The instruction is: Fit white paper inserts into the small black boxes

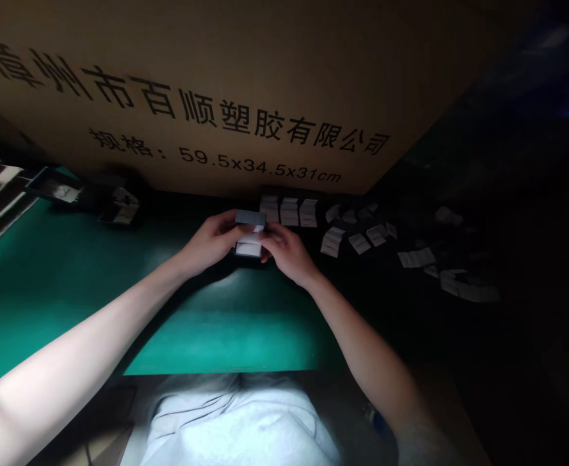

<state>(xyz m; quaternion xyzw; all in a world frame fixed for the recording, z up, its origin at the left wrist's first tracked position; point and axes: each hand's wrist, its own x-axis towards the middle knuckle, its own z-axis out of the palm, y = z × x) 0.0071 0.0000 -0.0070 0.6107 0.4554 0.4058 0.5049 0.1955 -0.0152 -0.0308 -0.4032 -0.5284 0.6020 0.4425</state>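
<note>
A small dark box [250,218] with a white folded paper [248,248] in it is held between both hands above the green table. My left hand [219,238] grips its left side, the thumb lying across the white paper. On the right side, my right hand [287,251] has its thumb at the paper's edge and its other fingers partly hidden behind the box. Just behind and to the right, several folded white papers [308,212] stand in a row.
A large printed cardboard box [265,77] rises behind the green table [70,285]. Two dark trays [54,186] with white pieces sit at the left back. More folded papers [415,258] are scattered at the dim right.
</note>
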